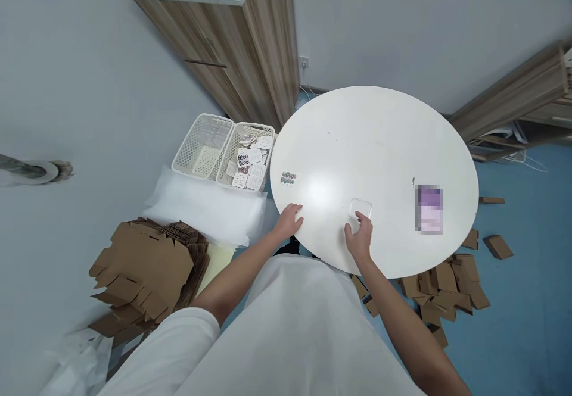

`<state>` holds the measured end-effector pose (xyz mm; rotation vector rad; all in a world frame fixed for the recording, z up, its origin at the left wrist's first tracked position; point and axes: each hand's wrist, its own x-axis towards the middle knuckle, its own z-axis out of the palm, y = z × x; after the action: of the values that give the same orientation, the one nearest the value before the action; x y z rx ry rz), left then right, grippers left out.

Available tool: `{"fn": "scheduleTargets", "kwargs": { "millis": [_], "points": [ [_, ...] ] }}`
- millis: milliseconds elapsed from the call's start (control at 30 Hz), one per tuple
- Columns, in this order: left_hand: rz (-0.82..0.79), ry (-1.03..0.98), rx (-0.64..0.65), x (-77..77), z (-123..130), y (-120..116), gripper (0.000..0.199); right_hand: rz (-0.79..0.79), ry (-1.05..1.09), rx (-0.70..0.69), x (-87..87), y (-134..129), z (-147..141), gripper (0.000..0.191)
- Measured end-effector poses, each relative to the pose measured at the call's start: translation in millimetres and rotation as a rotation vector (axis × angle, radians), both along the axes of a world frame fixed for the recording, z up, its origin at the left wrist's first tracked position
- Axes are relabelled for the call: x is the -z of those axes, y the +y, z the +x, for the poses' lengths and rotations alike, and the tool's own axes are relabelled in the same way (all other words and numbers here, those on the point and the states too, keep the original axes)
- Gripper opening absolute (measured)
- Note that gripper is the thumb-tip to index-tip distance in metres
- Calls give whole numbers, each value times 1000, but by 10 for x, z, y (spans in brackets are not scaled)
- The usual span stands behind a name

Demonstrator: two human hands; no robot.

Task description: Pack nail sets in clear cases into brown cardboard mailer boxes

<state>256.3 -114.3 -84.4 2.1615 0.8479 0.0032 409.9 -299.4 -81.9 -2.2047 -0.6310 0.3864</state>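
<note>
Oval white table [375, 140], and near its front edge lies a clear case [363, 205], almost square, far side running left-to-right! Right hand [360, 240] curls forward at it, grip unclear; left hand [288, 223] empty, fingers rightward.

The bench [370, 128] is white and oval. Near its left edge lies a strip of small coloured ovals [288, 178] in two rows; toward the front, a clear box [361, 205]; at the right, a pixelated purple-and-pink item [431, 208], with a dark scrap [413, 181] just beside its top-left corner.
</note>
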Motion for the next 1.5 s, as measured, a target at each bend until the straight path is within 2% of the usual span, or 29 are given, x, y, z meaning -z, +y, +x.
{"fn": "scheduleTargets", "kwargs": {
  "millis": [67, 133, 233, 300, 433, 600, 733, 867, 1033, 1133, 1300, 1400, 1500],
  "points": [
    [88, 81, -17, -55, -84, 339, 41, -20, 14, -110, -2, 358, -13, 46],
    [166, 168, 27, -123, -84, 658, 43, -62, 42, -216, 20, 744, -27, 46],
    [181, 349, 81, -217, 65, 1064, 49, -130, 73, -331, 72, 1299, -58, 49],
    [175, 401, 105, -242, 212, 1266, 53, -188, 105, -370, 112, 1611, -85, 53],
    [139, 451, 125, -167, 431, 1482, 58, -312, 85, -354, 193, 2028, -141, 56],
    [51, 356, 124, 21, 448, 1509, 60, -406, 26, -327, 261, 2215, -182, 60],
    [29, 280, 123, 112, 402, 1513, 54, -432, -10, -310, 283, 2242, -200, 60],
    [25, 218, 138, 139, 361, 1500, 56, -397, -29, -303, 278, 2221, -229, 56],
    [84, 183, 137, 120, 278, 1402, 56, -282, -14, -357, 268, 2135, -272, 54],
    [62, 126, 156, 76, 225, 1323, 61, -185, 34, -376, 229, 2010, -262, 58],
    [13, 33, 233, -76, 195, 1057, 66, -117, 100, -461, 27, 1554, -168, 67],
    [-1, -4, 285, -175, 237, 744, 66, -135, 112, -481, -108, 1135, -107, 68],
    [-26, -17, 314, -232, 326, 337, 68, -136, 115, -450, -168, 658, -43, 67]
  ]
}}
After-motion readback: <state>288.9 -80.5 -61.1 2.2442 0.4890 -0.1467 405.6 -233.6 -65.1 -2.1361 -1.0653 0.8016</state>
